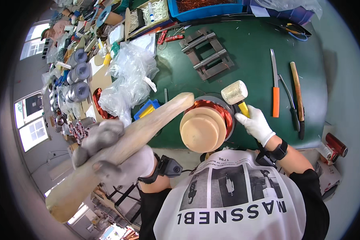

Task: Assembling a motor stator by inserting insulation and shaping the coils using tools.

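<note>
1 wooden bar (158, 122), left of the copper coil (227, 115), sits in the left hand's (134, 164) closed grip, seemingly near mid-length for balance; right of the coil, the right hand (257, 126) grips a mallet (234, 92) close under its head, probably for control.

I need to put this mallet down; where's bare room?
Bare green tabletop shows between the metal frame and the orange-handled tool. It's crowded left, around the clear plastic, and at the back, by the blue tray.

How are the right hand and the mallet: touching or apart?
Touching: the head view shows the gloved right hand gripping the mallet by its yellow handle.
</note>
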The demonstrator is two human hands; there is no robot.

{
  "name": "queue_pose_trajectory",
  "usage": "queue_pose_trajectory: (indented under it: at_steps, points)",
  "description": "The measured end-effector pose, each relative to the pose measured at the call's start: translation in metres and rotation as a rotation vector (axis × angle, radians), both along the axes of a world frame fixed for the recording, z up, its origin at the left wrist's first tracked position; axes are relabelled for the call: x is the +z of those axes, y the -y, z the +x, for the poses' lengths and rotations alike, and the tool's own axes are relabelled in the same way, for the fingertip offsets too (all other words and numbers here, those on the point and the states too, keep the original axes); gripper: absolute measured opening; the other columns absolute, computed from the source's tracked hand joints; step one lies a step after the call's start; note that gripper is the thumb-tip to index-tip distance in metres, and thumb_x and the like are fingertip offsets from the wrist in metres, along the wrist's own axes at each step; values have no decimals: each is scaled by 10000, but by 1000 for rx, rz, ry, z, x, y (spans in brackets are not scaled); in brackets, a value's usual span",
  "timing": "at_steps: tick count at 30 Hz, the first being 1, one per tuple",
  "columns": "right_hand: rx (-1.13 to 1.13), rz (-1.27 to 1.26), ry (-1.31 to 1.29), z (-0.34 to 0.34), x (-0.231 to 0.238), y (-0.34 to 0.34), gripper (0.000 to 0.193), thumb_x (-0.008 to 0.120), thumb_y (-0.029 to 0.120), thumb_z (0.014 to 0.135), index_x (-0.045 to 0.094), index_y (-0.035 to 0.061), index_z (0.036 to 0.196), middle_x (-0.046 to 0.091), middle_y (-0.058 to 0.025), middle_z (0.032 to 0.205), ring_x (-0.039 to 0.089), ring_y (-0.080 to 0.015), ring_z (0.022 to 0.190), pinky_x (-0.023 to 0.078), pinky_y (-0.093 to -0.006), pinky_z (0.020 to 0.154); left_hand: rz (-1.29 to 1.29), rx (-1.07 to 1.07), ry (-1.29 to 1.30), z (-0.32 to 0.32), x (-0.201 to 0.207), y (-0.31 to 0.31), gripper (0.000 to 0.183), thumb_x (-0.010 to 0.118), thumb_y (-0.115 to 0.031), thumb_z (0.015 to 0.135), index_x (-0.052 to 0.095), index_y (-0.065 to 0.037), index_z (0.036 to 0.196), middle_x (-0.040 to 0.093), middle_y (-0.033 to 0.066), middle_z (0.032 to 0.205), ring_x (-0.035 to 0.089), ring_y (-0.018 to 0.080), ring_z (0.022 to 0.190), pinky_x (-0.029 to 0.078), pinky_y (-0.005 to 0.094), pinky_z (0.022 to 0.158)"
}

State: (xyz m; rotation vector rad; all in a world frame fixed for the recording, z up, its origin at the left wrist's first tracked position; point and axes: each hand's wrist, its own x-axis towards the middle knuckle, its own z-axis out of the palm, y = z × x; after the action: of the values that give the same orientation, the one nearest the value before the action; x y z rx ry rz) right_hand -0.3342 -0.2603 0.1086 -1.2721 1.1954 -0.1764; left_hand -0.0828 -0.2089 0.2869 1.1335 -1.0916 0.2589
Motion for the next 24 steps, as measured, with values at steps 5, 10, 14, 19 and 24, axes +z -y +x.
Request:
queue_pose_trajectory:
  at_steps: [5, 10, 14, 19, 24]
  points:
    - [9, 23, 15, -12, -12, 29, 444, 578, 394, 872, 520, -45, 842, 507, -129, 616, 500, -204, 569, 433, -353, 571, 99, 103, 53, -21, -26, 51, 395, 453, -388, 862, 401, -19, 992, 449, 37, 562, 440, 155, 472, 379, 285, 450]
    - [185, -117, -26, 5, -9, 62, 468, 582, 420, 852, 535, -46, 847, 541, -194, 652, 543, -328, 608, 448, -401, 616, 191, 225, 90, -19, -41, 59, 404, 452, -385, 867, 410, 2, 975, 472, 59, 577, 462, 157, 483, 384, 285, 447]
    - [276, -144, 142, 43, -6, 63, 452, 633, 403, 815, 540, -33, 895, 572, -167, 691, 567, -268, 653, 458, -376, 636, 239, 303, 20, -26, -41, 54, 370, 440, -384, 876, 429, -22, 952, 498, 59, 634, 480, 155, 529, 391, 293, 483]
    - [291, -137, 157, 53, -13, 66, 424, 625, 377, 843, 537, -29, 924, 554, -157, 701, 541, -210, 649, 451, -366, 632, 227, 311, -58, -20, -37, 44, 370, 470, -400, 880, 442, -42, 970, 504, 55, 679, 487, 166, 568, 400, 298, 519]
    - [51, -32, 58, 6, -10, 45, 378, 539, 349, 899, 526, -26, 859, 534, -132, 633, 540, -239, 556, 447, -367, 554, 112, -526, -185, -18, -13, 24, 418, 507, -355, 917, 430, -49, 1192, 582, 92, 890, 539, 204, 702, 427, 332, 594]
